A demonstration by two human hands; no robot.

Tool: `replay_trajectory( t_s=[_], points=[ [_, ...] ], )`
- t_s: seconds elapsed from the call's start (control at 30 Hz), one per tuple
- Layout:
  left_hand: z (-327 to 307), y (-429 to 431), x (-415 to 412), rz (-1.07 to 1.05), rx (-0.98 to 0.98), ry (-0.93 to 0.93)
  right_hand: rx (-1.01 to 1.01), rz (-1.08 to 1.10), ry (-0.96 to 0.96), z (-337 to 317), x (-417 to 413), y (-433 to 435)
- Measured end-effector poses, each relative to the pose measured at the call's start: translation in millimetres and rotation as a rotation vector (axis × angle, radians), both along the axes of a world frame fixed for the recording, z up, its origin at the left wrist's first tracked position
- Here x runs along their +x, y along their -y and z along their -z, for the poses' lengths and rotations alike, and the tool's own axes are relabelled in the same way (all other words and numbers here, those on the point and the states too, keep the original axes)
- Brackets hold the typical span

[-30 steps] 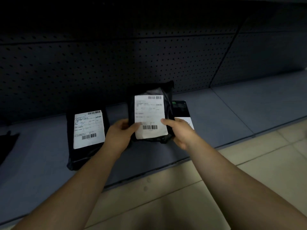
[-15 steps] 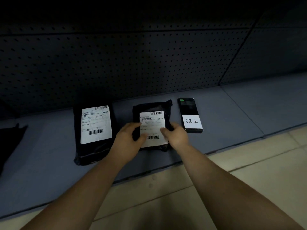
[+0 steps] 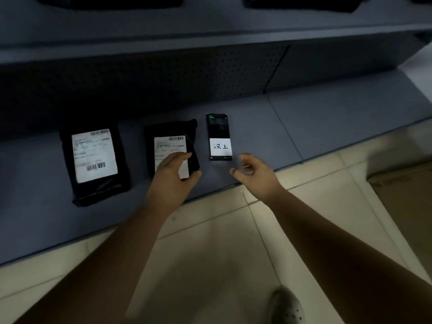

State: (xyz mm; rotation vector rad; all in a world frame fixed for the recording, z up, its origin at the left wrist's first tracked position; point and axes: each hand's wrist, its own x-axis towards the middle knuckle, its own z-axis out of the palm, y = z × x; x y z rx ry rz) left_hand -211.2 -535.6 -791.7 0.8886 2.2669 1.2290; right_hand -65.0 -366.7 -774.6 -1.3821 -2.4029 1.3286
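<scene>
A small black parcel [image 3: 171,129] with a white shipping label lies flat on the grey bottom shelf [image 3: 327,127]. My left hand [image 3: 173,181] rests on its near end with relaxed fingers, covering the lower part of the label. My right hand [image 3: 253,173] hangs just off the parcel's right, over the shelf's front edge, fingers loosely curled and holding nothing. A black phone [image 3: 219,129] with a white handwritten tag lies right of the parcel, just beyond my right hand.
A larger black parcel [image 3: 94,157] with a label lies to the left on the same shelf. A dark pegboard wall [image 3: 140,85] backs the shelf and an upper shelf [image 3: 210,31] overhangs it. A cardboard box [image 3: 404,183] sits on the tiled floor at right.
The small parcel went from held up in both hands to lying flat on the shelf. My right hand has let go and moved right. The view has pulled back and tilted down.
</scene>
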Motion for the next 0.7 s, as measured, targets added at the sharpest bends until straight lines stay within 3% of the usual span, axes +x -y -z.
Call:
replay_trajectory(
  t_s=[0.3,0.7],
  points=[
    [-3.0,-69.6,47.8,-0.227,-0.050,0.048,-0.049,-0.136,-0.012,13.9,47.2,-71.6],
    [140.3,-155.7,-6.6,-0.077,-0.176,-0.052,0.087,-0.315,0.011,142.9,-66.2,-128.5]
  ],
)
